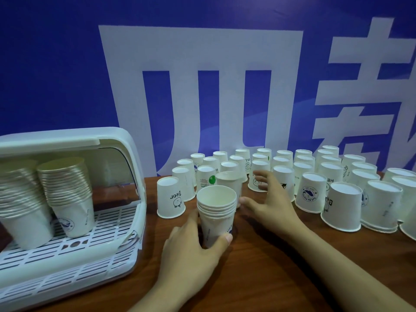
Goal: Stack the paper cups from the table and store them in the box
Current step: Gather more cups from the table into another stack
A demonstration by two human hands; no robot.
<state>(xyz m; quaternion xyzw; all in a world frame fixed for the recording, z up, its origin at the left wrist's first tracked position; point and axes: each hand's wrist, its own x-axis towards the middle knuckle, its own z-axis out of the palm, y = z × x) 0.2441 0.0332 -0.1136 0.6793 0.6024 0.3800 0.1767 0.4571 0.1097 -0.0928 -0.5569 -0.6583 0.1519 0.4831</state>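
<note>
My left hand (191,248) grips the base of a short upright stack of white paper cups (216,210) standing on the brown table (258,266). My right hand (270,199) reaches forward with fingers spread and straight, right beside an upside-down cup (229,183) just behind the stack, holding nothing. Many more white cups (315,176) stand upside down in rows across the back and right of the table. On the left the white storage box (126,154) stands with its lid up; two tall tilted stacks of cups (65,190) rest on its slatted tray.
A blue wall banner with large white characters (202,75) rises directly behind the cups. A cup printed "Bear" (170,197) stands between the box and the held stack. The box's slatted white tray (67,262) juts out toward me at the lower left.
</note>
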